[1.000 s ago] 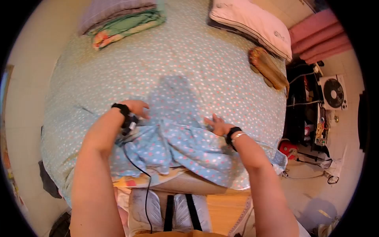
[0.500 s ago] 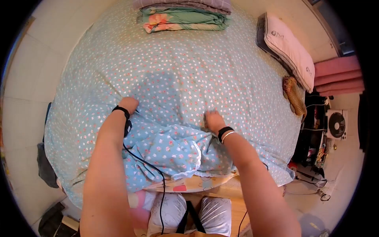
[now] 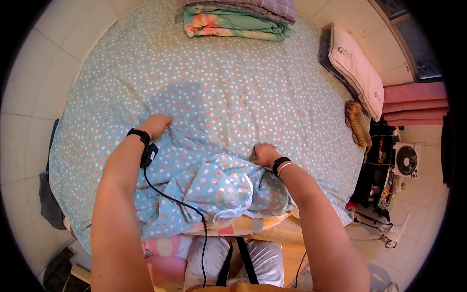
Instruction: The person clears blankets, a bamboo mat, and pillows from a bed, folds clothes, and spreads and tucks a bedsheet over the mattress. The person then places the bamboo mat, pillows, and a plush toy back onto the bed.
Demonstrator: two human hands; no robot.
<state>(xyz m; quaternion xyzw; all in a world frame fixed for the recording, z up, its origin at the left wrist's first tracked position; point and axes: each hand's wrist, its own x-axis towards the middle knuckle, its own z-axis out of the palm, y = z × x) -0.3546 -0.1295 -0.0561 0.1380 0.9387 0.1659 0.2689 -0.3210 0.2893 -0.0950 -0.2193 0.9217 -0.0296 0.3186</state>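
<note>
A light blue flowered sheet [image 3: 233,78] covers the bed, its near part bunched into folds with a white lace edge below my hands. My left hand [image 3: 158,125], a black band and small device at its wrist, is closed on the sheet left of centre, with creases running from the fingers. Right of centre, my right hand [image 3: 265,154] has its fingers curled into the sheet, at the upper edge of the bunched folds. A black band and a light bangle circle that wrist. A black cable hangs from the left wrist device across the folds.
Folded bedding [image 3: 236,23] lies at the bed's far edge. A white pillow [image 3: 356,68] rests on a dark one at the right, beside a brown cylindrical object [image 3: 357,124]. Farther right are a pink curtain [image 3: 416,100], a fan [image 3: 406,159] and a dark shelf.
Both hands have gone from spread fingers to closed on the sheet. The bunched near part has shifted and shows a lace edge. The head view has turned, moving the bedding and pillows rightward in view.
</note>
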